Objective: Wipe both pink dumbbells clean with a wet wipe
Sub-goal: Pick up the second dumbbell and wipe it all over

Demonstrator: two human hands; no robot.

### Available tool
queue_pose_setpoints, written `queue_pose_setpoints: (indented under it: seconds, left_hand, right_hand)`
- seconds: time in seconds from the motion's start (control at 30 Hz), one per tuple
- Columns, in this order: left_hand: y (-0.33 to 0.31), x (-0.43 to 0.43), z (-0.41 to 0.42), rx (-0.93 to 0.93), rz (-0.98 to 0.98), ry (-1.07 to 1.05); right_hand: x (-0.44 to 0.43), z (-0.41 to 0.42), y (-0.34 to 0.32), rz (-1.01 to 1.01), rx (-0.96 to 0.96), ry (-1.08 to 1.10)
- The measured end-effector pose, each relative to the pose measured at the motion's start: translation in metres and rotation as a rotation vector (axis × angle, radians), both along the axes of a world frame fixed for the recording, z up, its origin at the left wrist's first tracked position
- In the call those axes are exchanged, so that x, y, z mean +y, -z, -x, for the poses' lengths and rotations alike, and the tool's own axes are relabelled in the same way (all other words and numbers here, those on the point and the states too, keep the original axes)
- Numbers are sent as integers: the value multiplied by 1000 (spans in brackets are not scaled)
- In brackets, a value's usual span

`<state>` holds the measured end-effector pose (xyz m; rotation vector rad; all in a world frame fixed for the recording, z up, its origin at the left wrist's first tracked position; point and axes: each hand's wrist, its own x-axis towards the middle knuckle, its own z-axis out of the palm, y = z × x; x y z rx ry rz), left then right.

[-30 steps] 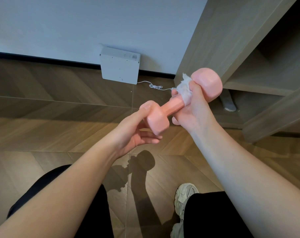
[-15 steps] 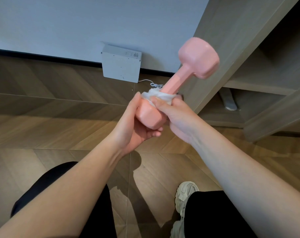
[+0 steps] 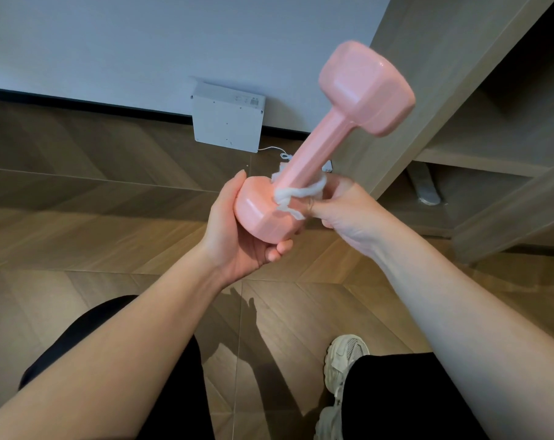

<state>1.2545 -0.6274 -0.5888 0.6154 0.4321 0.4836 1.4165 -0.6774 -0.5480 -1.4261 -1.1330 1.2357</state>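
Observation:
One pink dumbbell (image 3: 317,147) is held in the air, tilted with its far head up to the right and its near head low. My left hand (image 3: 237,236) cups the near head from below, fingers curled round it. My right hand (image 3: 342,208) pinches a crumpled white wet wipe (image 3: 297,193) wrapped round the bottom of the handle where it meets the near head. No second dumbbell is in view.
A white box (image 3: 226,119) with a thin white cable stands against the wall on the wooden floor. A wooden shelf unit (image 3: 459,128) rises at the right. My black trousers and a white shoe (image 3: 342,363) are below.
The dumbbell swung from nearly level to steeply tilted. My right hand slid the wipe from near the far head down the handle to the near head. My left hand closed under the near head.

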Motion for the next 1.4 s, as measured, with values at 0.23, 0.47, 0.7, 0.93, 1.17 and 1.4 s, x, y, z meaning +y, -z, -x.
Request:
queue_pose_setpoints:
  seconds: [0.23, 0.47, 0.7, 0.93, 1.17, 1.4]
  left_hand:
    - [0, 3, 2, 16, -93, -115]
    - [2, 1, -3, 1, -49, -146]
    - [1, 3, -1, 27, 109, 83]
    - [8, 5, 6, 86, 170, 164]
    - [8, 1, -4, 78, -113, -152]
    - [-2, -10, -21, 62, -303, -411]
  right_hand:
    - [-4, 7, 11, -55, -221, 200]
    - [0, 13, 10, -63, -49, 157]
    - [8, 0, 4, 34, -29, -20]
    - [13, 6, 7, 90, -20, -96]
    - [5, 38, 13, -65, 111, 167]
    - [18, 57, -3, 40, 89, 515]
